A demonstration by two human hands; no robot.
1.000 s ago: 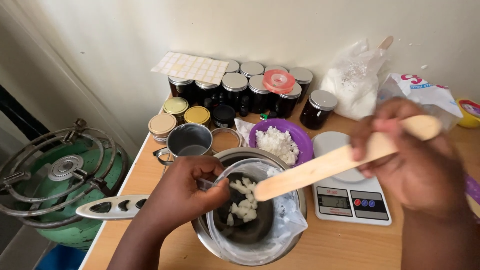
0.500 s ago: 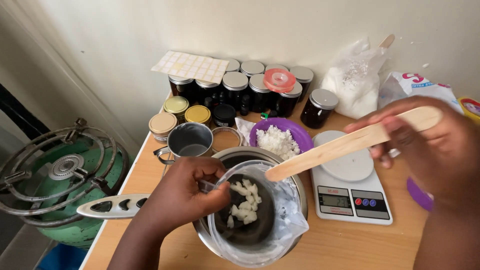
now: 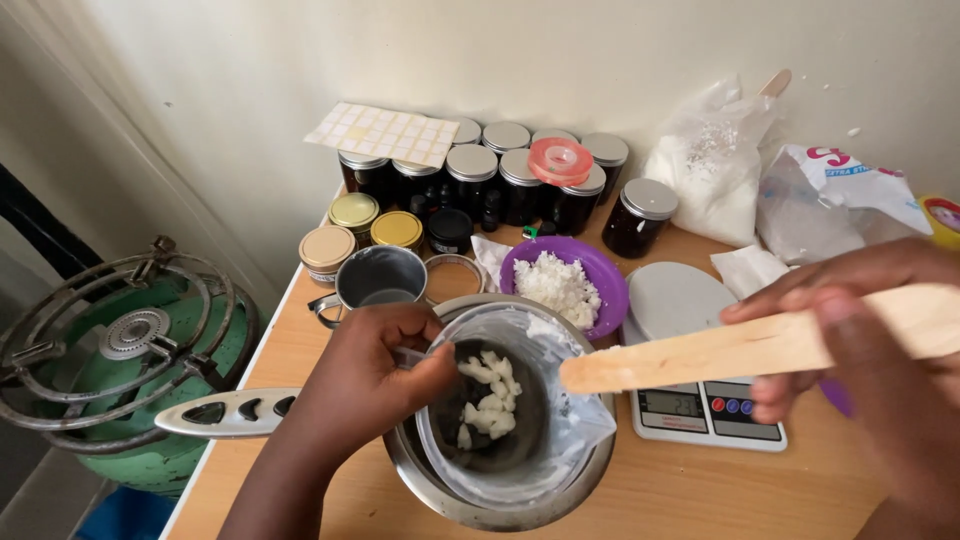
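left hand (image 3: 375,375) closed around the near-left edge of a clear plastic bag (image 3: 545,400), fingers pinching the bag film against the rim of a steel pot (image 3: 600,475). bag lines a dark inner bowl (image 3: 490,385) sitting in the pot; white chunks (image 3: 488,400) lie in a small pile at the bowl's middle. pot handle (image 3: 225,412) sticks out left, under the wrist, over the table edge.

right hand (image 3: 865,370) wrapped round the far end of a flat wooden stick (image 3: 730,350), thumb and fingers closed on it. stick runs nearly level, tip just over the pot's right rim, above the bag, not touching the chunks as far as i can tell.

digital scale (image 3: 690,385) right of the pot, partly under the stick. purple bowl (image 3: 565,283) of white crumbly stuff just behind the pot. metal mug (image 3: 380,278) behind the left hand. dark lidded jars (image 3: 510,185) along the wall, sheet of labels (image 3: 383,133) on top of them, white filled bags (image 3: 715,175) at far right. green gas burner (image 3: 115,370) left of the wooden table (image 3: 700,490).
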